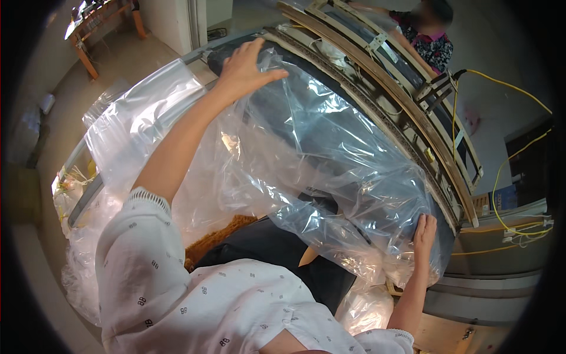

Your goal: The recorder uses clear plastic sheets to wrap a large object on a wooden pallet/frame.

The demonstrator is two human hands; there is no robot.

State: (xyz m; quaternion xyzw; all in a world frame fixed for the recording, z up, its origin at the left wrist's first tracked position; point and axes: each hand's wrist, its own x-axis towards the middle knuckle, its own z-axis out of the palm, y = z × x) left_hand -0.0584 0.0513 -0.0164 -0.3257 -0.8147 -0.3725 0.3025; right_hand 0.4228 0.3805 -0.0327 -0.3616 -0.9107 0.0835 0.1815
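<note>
Left hand (240,74), fingers and thumb spread, at upper centre of the frame; right hand (424,235) on the clear plastic sheet (330,130) at right, pinching or not I cannot tell. The crumpled sheet fills the middle; beyond, a person (437,54) at upper right, a table (82,56) at upper left

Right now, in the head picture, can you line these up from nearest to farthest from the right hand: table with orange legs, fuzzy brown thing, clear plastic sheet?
Nearest to the right hand first:
1. Clear plastic sheet: right under the fingers.
2. Fuzzy brown thing: off to the left.
3. Orange-legged table: far upper left.
</note>
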